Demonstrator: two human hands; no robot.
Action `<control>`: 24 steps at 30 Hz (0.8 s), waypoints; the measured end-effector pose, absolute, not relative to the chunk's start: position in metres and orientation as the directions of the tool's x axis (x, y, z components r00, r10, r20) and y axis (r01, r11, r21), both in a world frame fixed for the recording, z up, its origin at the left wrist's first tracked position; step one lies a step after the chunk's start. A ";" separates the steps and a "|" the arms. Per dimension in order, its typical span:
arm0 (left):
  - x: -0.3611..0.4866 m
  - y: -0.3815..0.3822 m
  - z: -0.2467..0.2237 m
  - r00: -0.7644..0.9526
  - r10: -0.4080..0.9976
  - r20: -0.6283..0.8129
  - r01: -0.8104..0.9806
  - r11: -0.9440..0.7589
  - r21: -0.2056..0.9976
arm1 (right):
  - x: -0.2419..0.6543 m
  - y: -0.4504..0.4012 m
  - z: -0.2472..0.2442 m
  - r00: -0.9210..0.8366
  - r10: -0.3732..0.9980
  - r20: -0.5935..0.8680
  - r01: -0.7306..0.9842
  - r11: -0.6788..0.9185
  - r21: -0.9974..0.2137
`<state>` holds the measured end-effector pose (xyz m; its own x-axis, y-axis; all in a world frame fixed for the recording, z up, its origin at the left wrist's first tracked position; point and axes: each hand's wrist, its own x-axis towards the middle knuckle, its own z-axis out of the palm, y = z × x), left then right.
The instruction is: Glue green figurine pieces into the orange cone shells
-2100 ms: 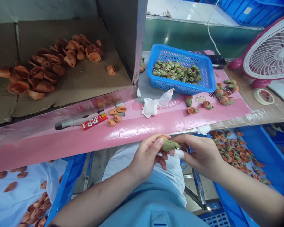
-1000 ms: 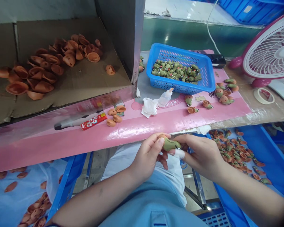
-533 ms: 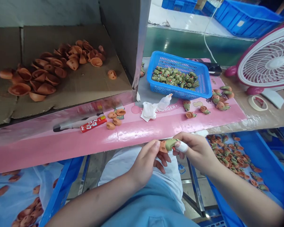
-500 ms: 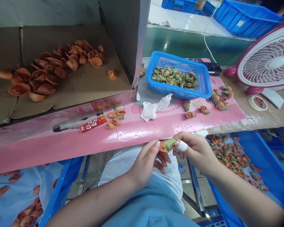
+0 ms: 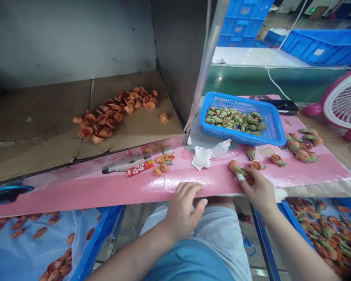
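Note:
My right hand [image 5: 259, 190], white wrapping on one finger, pinches a small orange-and-green clay figurine [image 5: 234, 167] at its green part, low over the pink table top [image 5: 99, 199]. Its orange end points left, away from the fingers. My left hand [image 5: 185, 212] is empty, fingers apart, at the table's front edge. Similar joined pieces [image 5: 277, 159] lie just right of my right hand. Several plain orange cup-shaped pieces [image 5: 164, 168] sit beyond my left hand. A small white bottle [image 5: 221, 148] lies by a crumpled white tissue [image 5: 201, 157].
A blue basket [image 5: 242, 137] holds green pieces. Orange pieces [image 5: 105, 121] are heaped on cardboard inside an open-fronted booth [image 5: 178, 50]. Blue crates stand below the table at left [image 5: 90, 238] and right [image 5: 289, 218]. A pink-and-white fan [image 5: 346, 103] is at far right.
My right hand has carried the figurine forward and right to the table top. My left hand has let go of it and opened. The view has tilted up and shifted left.

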<state>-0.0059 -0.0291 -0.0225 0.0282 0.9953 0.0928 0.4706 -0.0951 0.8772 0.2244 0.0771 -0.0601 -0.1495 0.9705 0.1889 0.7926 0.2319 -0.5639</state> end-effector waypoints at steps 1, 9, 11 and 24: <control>-0.015 -0.025 -0.022 0.022 0.983 0.181 0.609 -0.157 0.777 | 0.227 0.084 -0.065 -0.130 0.966 0.223 0.812 0.233 -0.535; -0.074 0.033 -0.014 -0.054 0.980 0.190 0.997 0.043 0.060 | 0.241 0.107 -0.069 0.053 0.925 0.376 0.881 0.135 -0.455; -0.078 0.040 -0.013 -0.023 0.986 0.164 1.000 0.022 0.006 | 0.234 0.098 -0.067 0.088 0.908 0.409 0.873 0.127 -0.470; -0.059 0.009 -0.010 -0.254 0.960 0.122 0.409 -0.008 0.913 | 0.134 0.112 -0.066 -0.055 0.927 0.371 0.656 0.314 -0.686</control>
